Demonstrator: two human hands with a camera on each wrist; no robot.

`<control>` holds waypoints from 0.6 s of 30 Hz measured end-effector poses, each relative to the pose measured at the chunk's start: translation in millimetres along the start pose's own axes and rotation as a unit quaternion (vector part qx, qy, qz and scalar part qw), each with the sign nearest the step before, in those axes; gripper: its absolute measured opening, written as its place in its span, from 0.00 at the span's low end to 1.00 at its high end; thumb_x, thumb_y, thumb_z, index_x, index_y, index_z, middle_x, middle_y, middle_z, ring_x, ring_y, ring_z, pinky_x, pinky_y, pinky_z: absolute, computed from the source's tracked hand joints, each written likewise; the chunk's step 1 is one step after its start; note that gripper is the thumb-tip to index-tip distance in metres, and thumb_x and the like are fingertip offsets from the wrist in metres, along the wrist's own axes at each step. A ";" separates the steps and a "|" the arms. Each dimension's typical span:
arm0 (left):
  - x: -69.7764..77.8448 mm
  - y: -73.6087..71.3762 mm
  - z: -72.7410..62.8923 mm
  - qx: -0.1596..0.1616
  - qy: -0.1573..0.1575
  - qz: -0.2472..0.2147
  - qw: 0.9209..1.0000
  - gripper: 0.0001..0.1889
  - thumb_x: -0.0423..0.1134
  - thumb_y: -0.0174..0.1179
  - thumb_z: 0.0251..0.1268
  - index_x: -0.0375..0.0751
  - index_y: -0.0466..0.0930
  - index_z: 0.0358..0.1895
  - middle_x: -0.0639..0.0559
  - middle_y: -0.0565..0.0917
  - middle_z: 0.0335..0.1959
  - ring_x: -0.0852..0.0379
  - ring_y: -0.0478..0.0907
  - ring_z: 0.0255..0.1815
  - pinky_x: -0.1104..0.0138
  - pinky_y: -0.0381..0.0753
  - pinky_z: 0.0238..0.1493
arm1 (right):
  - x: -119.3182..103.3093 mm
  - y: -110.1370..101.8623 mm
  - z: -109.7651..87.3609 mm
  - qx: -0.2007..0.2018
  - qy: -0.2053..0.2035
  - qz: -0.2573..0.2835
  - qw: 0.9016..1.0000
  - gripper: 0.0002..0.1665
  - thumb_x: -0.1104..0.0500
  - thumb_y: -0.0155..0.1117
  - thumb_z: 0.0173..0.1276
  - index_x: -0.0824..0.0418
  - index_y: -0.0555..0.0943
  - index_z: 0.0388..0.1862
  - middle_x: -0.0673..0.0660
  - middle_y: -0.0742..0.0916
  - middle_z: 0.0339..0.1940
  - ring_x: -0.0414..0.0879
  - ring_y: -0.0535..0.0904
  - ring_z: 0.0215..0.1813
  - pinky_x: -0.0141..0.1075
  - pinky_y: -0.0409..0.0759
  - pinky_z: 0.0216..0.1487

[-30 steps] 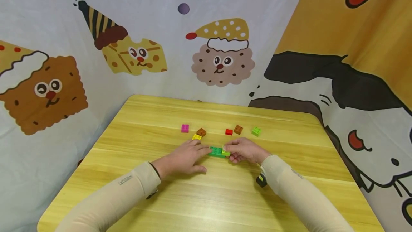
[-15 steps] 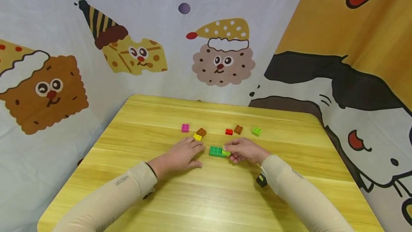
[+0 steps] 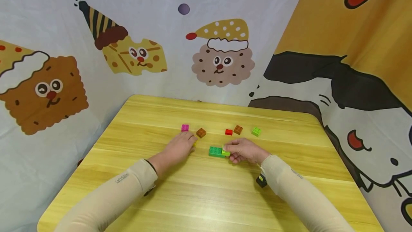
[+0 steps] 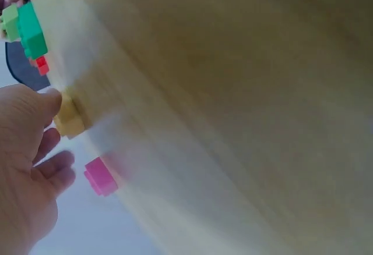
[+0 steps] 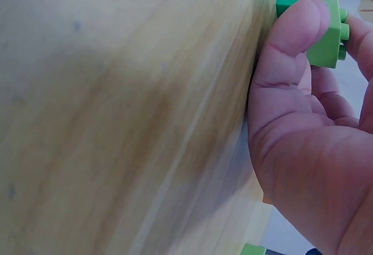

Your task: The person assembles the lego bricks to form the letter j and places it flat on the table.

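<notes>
My left hand is at a yellow brick, mostly hidden under its fingers in the head view. In the left wrist view the thumb and bent fingers are round that yellow brick, low over the table. My right hand pinches a lime green brick between thumb and fingers. This lime brick sits at the right end of a longer green brick, its studs facing up. The green brick's left part shows uncovered.
Behind the hands on the wooden table lie a pink brick, two brown bricks, a small red brick and another lime brick. A printed cloth hangs behind the table.
My left hand has left the green brick, moved left and back, and closed over the yellow brick, which has shifted slightly toward me. My right hand stays put with the lime brick.
</notes>
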State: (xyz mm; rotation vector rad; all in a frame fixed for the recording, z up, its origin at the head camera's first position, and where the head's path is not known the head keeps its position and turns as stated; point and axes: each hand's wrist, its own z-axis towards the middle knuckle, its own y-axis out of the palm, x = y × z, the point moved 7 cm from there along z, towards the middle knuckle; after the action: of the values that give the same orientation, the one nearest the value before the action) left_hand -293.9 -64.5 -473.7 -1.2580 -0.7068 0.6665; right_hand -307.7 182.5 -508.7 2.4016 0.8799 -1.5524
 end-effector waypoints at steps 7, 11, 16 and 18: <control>-0.6 -1.3 8.4 -0.020 -0.040 -0.097 0.994 0.20 0.39 0.70 0.73 0.38 0.81 0.63 0.42 0.86 0.61 0.43 0.81 0.63 0.52 0.81 0.69 | 0.6 -1.2 -0.7 0.000 0.000 0.000 1.000 0.29 0.46 0.69 0.78 0.68 0.80 0.64 0.54 0.88 0.30 0.42 0.84 0.32 0.35 0.87 0.38; 7.4 -2.3 19.2 -0.018 -0.053 -0.132 0.990 0.21 0.43 0.71 0.72 0.41 0.82 0.63 0.47 0.88 0.60 0.46 0.83 0.64 0.51 0.77 0.74 | 1.2 -1.3 -0.7 0.002 0.003 -0.002 1.000 0.29 0.46 0.69 0.78 0.67 0.80 0.64 0.54 0.88 0.30 0.42 0.84 0.32 0.35 0.87 0.38; 28.5 -5.8 31.8 -0.007 -0.017 -0.153 0.988 0.20 0.46 0.71 0.73 0.41 0.84 0.62 0.48 0.89 0.58 0.48 0.84 0.61 0.51 0.76 0.74 | 1.1 -0.5 0.8 0.000 0.002 -0.001 1.000 0.29 0.45 0.69 0.78 0.67 0.81 0.63 0.55 0.89 0.32 0.42 0.84 0.32 0.35 0.87 0.39; 35.1 -5.8 34.5 -0.007 0.001 -0.145 0.989 0.20 0.46 0.71 0.73 0.42 0.85 0.61 0.49 0.89 0.58 0.48 0.84 0.60 0.52 0.79 0.69 | 1.3 -0.6 1.8 -0.001 0.000 0.000 1.000 0.29 0.45 0.69 0.78 0.66 0.81 0.63 0.56 0.89 0.33 0.42 0.84 0.32 0.35 0.87 0.39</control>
State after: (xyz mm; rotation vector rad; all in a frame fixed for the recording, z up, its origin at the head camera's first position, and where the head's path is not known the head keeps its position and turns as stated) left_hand -298.8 -17.5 -458.7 -1.1384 -0.8742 0.4215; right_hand -309.0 182.7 -510.6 2.3999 0.8807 -1.5517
